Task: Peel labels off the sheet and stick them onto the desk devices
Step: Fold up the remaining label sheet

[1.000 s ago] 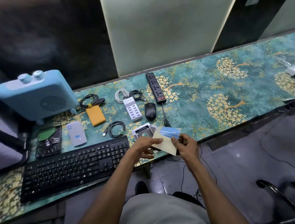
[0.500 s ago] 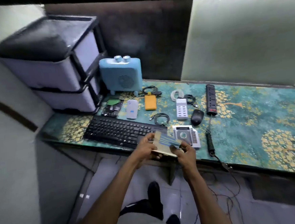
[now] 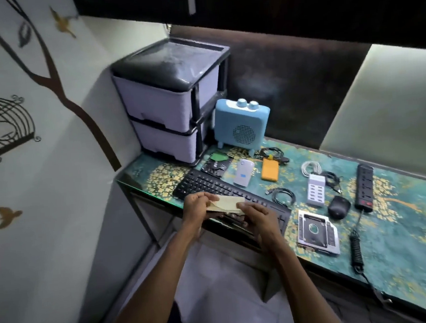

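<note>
A pale cream paper label sheet (image 3: 226, 203) is held above the near edge of the table (image 3: 403, 225), over the middle of a black computer keyboard (image 3: 208, 184). The left hand (image 3: 197, 207) pinches the sheet's left end with curled fingers, and the right hand (image 3: 258, 217) grips its right end, thumb on top. The keyboard lies slanted along the front edge of the table, whose top has a teal and gold tree pattern. Behind the keyboard lie a bare hard drive with a green board (image 3: 216, 163), a white rounded device with a blue mark (image 3: 243, 175) and a flat orange case (image 3: 270, 169). Further back stands a light blue box heater with two knobs (image 3: 241, 126), just beside a two-drawer plastic cabinet with a black frame (image 3: 172, 108) at the table's left end. To the right are a coiled black cable (image 3: 283, 196), a white multi-port charger (image 3: 315, 190), a black mouse (image 3: 338, 207), a black power strip (image 3: 365, 187) and a silver drive caddy (image 3: 317, 232) near the front edge. Right of the strip the patterned surface lies open.
</note>
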Demonstrator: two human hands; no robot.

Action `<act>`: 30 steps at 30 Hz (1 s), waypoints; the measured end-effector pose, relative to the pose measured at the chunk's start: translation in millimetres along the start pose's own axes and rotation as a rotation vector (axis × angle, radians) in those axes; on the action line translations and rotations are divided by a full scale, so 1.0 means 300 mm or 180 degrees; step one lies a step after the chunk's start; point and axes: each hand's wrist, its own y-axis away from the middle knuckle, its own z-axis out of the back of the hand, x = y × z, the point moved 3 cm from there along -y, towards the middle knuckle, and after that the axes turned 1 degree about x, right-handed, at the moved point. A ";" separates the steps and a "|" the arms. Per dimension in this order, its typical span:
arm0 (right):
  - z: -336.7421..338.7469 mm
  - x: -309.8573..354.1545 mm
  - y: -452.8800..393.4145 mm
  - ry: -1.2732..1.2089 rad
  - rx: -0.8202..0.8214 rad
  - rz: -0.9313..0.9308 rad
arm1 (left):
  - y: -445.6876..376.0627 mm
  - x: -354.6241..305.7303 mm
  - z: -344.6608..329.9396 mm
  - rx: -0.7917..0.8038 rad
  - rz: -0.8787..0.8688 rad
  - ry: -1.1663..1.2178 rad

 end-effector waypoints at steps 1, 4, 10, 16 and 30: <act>-0.037 0.014 -0.016 0.0176 -0.0035 0.0128 | -0.023 -0.022 0.033 -0.0016 0.0006 0.0095; -0.176 0.063 -0.087 0.0446 -0.0115 0.0367 | -0.116 -0.122 0.157 -0.0152 0.0027 0.0516; -0.494 0.183 -0.205 0.0611 -0.0250 0.0834 | -0.347 -0.405 0.375 -0.0281 0.0000 0.0876; -0.747 0.311 -0.327 0.0579 -0.0411 0.1032 | -0.586 -0.673 0.438 0.0226 0.0397 0.1108; -0.942 0.479 -0.349 0.0390 -0.0482 0.1325 | -0.748 -0.735 0.470 0.0255 0.0872 0.2025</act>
